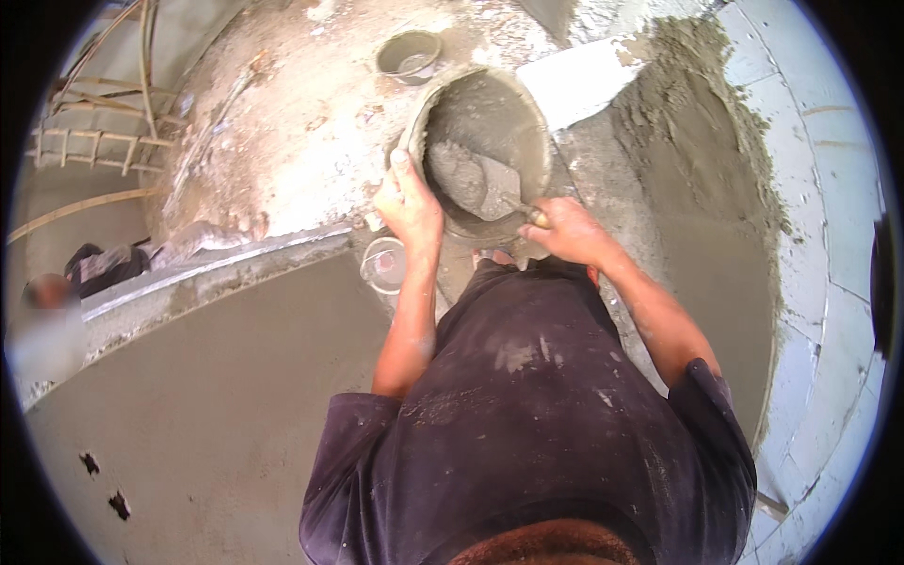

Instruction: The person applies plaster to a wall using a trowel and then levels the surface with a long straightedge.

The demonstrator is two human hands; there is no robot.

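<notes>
Ahead of my body is a large round bucket (pixel 541 122) with grey wet mortar (pixel 452 169) inside and smeared on its wall. My left hand (pixel 411 202) is closed on the bucket's left rim, with the thumb lying along the edge. A trowel (pixel 502 188) dips into the bucket, its blade coated grey and resting against a heap of mortar. My right hand (pixel 576 233) wraps around the trowel's handle at the near right side of the rim. Below my left hand stands a small pale pail (pixel 384 266).
Rough wet mortar (pixel 687 122) covers part of the white block wall (pixel 800 217) on the right. A white board (pixel 579 80) lies beyond the bucket, near a small grey basin (pixel 410 55). At left are a smooth plastered surface (pixel 217 405), wooden poles (pixel 104 141) and another person (pixel 47 297).
</notes>
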